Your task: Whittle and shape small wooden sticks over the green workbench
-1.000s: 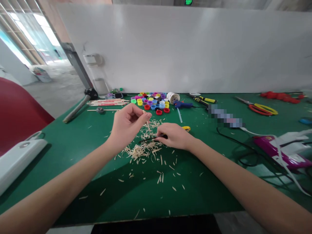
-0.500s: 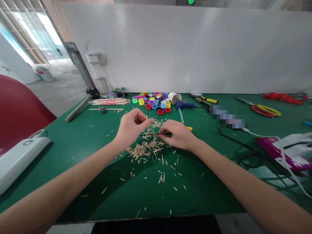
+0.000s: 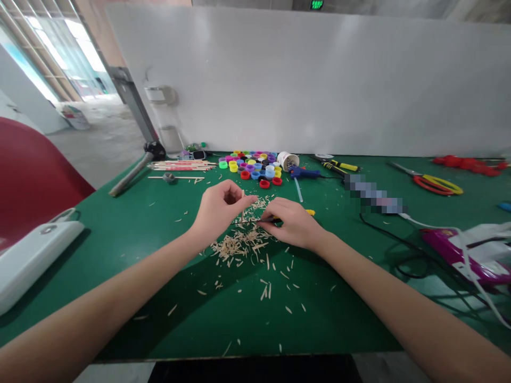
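Pinched in my left hand point(image 3: 219, 210) is a thin wooden stick point(image 3: 243, 213), pointing down over the table; its upper part is mostly hidden by my fingers. My right hand point(image 3: 293, 223) grips a yellow-and-black utility knife point(image 3: 310, 213). Its dark blade reaches left toward the lower part of the stick; whether the two touch I cannot tell. Beneath both hands lies a pile of pale wood shavings point(image 3: 235, 247), with loose slivers scattered toward the front edge of the green table point(image 3: 167, 324).
Colourful bottle caps point(image 3: 255, 167), a tipped white cup point(image 3: 288, 160) and a blue glue gun point(image 3: 305, 173) are behind my hands. Left stand bundled sticks point(image 3: 181, 166) and a hammer point(image 3: 131, 175). Rightward lie scissors point(image 3: 435, 183), pliers point(image 3: 343, 166) and a purple-and-white device point(image 3: 459, 252) with cables.
Both hands keep their holds and stay nearly in place. The knife blade, which reached out left past the stick, now shows less clearly. The whole view has shifted slightly.
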`<state>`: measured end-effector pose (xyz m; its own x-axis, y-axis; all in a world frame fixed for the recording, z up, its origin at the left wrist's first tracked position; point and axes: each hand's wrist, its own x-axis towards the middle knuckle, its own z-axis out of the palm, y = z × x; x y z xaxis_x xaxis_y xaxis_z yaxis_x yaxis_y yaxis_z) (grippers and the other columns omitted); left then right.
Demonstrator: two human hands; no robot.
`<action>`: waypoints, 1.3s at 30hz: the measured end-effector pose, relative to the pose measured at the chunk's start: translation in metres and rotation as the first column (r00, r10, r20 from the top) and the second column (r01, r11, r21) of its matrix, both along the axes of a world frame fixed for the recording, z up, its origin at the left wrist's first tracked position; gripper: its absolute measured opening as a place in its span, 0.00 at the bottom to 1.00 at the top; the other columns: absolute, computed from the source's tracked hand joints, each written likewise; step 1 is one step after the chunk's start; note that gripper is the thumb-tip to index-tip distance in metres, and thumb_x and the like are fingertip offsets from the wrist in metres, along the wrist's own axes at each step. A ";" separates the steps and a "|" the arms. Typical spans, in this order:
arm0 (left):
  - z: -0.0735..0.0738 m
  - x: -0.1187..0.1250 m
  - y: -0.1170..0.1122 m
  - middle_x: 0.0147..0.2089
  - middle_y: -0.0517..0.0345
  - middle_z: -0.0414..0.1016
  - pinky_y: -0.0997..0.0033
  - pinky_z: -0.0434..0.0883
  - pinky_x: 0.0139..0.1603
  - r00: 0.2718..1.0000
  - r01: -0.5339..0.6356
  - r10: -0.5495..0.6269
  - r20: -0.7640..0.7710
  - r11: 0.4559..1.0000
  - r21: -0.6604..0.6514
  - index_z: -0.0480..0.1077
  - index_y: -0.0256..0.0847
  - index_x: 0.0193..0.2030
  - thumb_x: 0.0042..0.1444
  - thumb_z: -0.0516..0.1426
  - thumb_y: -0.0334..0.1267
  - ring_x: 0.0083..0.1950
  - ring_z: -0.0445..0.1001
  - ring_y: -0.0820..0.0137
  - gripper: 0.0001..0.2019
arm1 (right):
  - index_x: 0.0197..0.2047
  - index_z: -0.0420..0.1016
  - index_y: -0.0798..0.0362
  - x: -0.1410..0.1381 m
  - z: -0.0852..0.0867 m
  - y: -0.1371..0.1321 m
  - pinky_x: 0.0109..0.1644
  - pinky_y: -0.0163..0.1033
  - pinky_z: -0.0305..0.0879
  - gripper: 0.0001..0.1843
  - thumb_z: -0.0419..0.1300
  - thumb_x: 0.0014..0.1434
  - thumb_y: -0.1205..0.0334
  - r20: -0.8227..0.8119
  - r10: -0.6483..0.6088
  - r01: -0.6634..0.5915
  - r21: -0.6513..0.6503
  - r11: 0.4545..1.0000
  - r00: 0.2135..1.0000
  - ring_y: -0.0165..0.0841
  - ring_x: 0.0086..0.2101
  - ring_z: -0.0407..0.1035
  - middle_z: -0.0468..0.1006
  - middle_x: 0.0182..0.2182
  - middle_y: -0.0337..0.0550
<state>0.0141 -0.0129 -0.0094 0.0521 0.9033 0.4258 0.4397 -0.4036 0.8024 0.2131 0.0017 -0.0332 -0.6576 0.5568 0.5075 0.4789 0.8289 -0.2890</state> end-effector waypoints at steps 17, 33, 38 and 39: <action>0.019 0.003 -0.015 0.24 0.62 0.70 0.72 0.67 0.26 0.997 -0.071 0.064 0.046 0.983 0.168 0.65 0.42 0.26 0.51 0.62 0.42 0.25 0.66 0.75 0.11 | 0.29 0.64 0.52 -0.001 0.003 0.004 0.32 0.36 0.54 0.06 0.57 0.56 0.62 0.209 0.002 0.024 -0.124 0.992 0.978 0.30 0.30 0.62 0.71 0.27 0.39; -0.002 -0.003 0.004 0.24 0.59 0.75 0.73 0.68 0.26 0.998 0.020 -0.020 0.056 1.000 -0.010 0.68 0.41 0.26 0.53 0.60 0.42 0.25 0.71 0.74 0.09 | 0.30 0.65 0.52 0.003 0.004 -0.001 0.34 0.36 0.56 0.07 0.55 0.59 0.61 0.042 -0.006 0.007 -0.028 1.000 0.999 0.30 0.31 0.62 0.70 0.27 0.39; -0.005 -0.003 0.006 0.24 0.58 0.75 0.72 0.70 0.27 0.999 0.034 -0.033 0.030 0.998 -0.050 0.69 0.41 0.26 0.53 0.60 0.42 0.26 0.73 0.73 0.09 | 0.31 0.65 0.52 0.003 0.003 0.000 0.36 0.37 0.57 0.07 0.56 0.60 0.61 0.021 -0.011 0.011 -0.008 1.000 1.000 0.30 0.32 0.62 0.70 0.28 0.40; -0.005 -0.003 0.006 0.24 0.58 0.75 0.72 0.70 0.27 0.999 0.034 -0.033 0.020 0.998 -0.053 0.69 0.41 0.26 0.52 0.60 0.42 0.26 0.73 0.73 0.09 | 0.31 0.65 0.52 0.003 0.003 0.000 0.36 0.37 0.57 0.07 0.55 0.60 0.60 0.016 -0.011 0.012 -0.008 1.000 1.000 0.30 0.32 0.62 0.70 0.28 0.40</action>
<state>0.0107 -0.0069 -0.0149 0.0754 0.9225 0.3785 0.4113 -0.3746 0.8310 0.2159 0.0017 -0.0300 -0.6593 0.5684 0.4922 0.4930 0.8211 -0.2877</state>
